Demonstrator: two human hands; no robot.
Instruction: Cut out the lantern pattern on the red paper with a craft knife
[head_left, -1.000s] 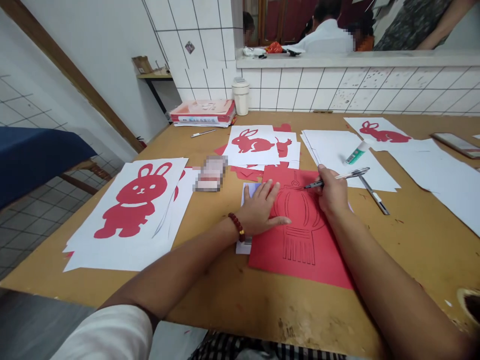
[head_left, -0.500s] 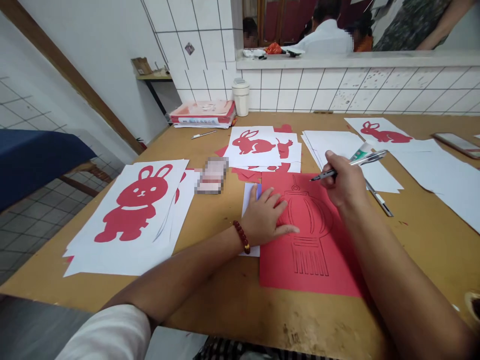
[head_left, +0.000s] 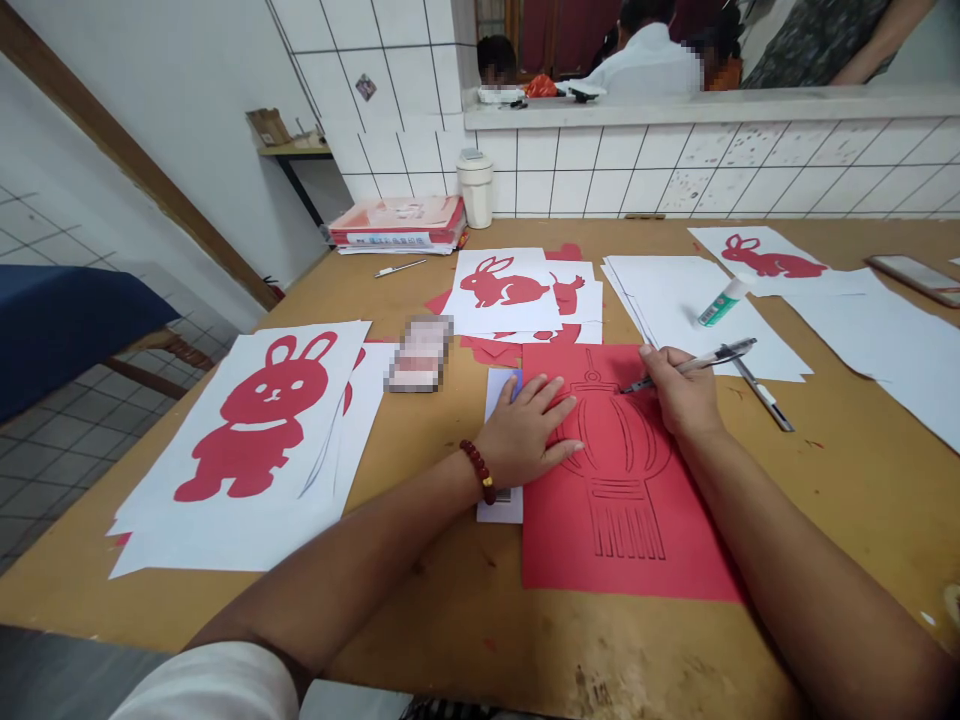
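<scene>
Our left hand [head_left: 529, 432] lay flat, fingers spread, pinning the red lantern sheet [head_left: 626, 480] to the bench [head_left: 465, 590]; our right hand [head_left: 682, 395] gripped a craft knife [head_left: 690, 364], tip at the lantern's top.

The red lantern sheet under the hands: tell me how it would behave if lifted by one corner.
The red lantern sheet looks thin and lies flat on the table, so it would probably droop. Its slits, especially the tassel strips, likely tear easily. It seems light: the left hand presses it flat while the right hand holds the craft knife at it, suggesting it slides readily.
</scene>
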